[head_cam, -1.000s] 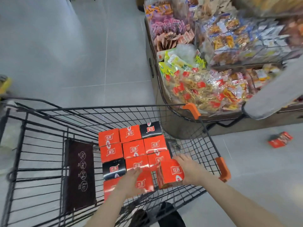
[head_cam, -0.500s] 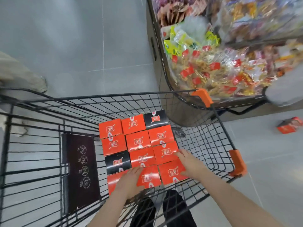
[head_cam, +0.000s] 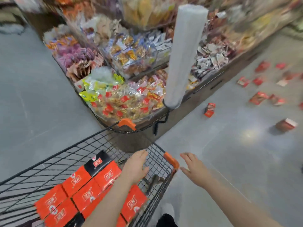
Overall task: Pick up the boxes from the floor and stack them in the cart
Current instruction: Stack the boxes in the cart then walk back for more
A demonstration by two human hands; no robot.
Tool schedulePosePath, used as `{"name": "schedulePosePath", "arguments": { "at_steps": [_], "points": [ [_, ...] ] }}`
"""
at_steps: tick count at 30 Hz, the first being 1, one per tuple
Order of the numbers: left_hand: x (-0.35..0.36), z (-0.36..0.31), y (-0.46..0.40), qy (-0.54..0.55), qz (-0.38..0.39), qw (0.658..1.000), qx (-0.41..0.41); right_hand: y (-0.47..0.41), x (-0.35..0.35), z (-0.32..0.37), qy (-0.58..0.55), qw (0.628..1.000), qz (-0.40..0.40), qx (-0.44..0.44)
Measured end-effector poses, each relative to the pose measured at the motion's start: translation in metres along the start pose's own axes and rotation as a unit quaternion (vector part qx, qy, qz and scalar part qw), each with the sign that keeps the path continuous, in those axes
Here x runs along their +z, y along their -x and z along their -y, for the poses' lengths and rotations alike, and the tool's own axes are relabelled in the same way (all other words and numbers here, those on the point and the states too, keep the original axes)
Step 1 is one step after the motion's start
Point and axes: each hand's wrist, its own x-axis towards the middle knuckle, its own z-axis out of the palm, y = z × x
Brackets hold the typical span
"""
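Observation:
The black wire cart [head_cam: 78, 149] with orange corner caps holds a flat layer of orange boxes [head_cam: 77, 181] and a black box [head_cam: 98, 161]. My left hand [head_cam: 136, 166] hovers open above the cart's right end, holding nothing. My right hand [head_cam: 193, 166] is open outside the cart, just right of its orange corner [head_cam: 171, 160]. Several red boxes lie scattered on the grey floor at the right; the nearest ones are an upright box [head_cam: 209, 109] and a tipped box [head_cam: 286, 124].
A snack display bin [head_cam: 124, 99] full of wrapped packets stands just beyond the cart. A white roll [head_cam: 182, 56] on a stand rises at its corner. Shelving runs along the upper right. Open grey floor [head_cam: 237, 161] lies to the right.
Both hands have let go of the boxes in the cart and lifted away. The right hand has moved out past the cart's rim. The view has swung right, showing the scattered floor boxes.

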Motion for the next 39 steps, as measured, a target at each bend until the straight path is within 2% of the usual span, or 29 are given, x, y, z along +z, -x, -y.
{"name": "schedulePosePath", "arguments": {
  "at_steps": [4,9,14,20,26,39],
  "points": [
    [0.010,-0.027,-0.040,-0.087,0.024,0.996,0.024,-0.005,0.008,-0.012,-0.047,0.998,0.026,0.021],
    [0.019,-0.018,-0.071,-0.168,0.072,0.983,0.022,-0.029,0.041,0.009,-0.124,0.991,0.051,0.008],
    [0.034,-0.014,-0.070,-0.175,0.069,0.981,0.041,-0.026,0.067,0.007,-0.194,0.981,0.008,0.011],
    [0.046,-0.035,-0.055,-0.183,0.102,0.976,0.062,0.006,0.073,-0.002,-0.191,0.981,-0.003,0.017],
    [0.062,-0.071,-0.046,-0.187,0.142,0.965,0.113,0.049,0.074,-0.031,-0.175,0.982,0.003,0.066],
    [0.100,-0.209,-0.069,-0.186,0.195,0.947,0.176,0.127,0.060,-0.151,-0.163,0.983,0.007,0.083]
  ]
}}
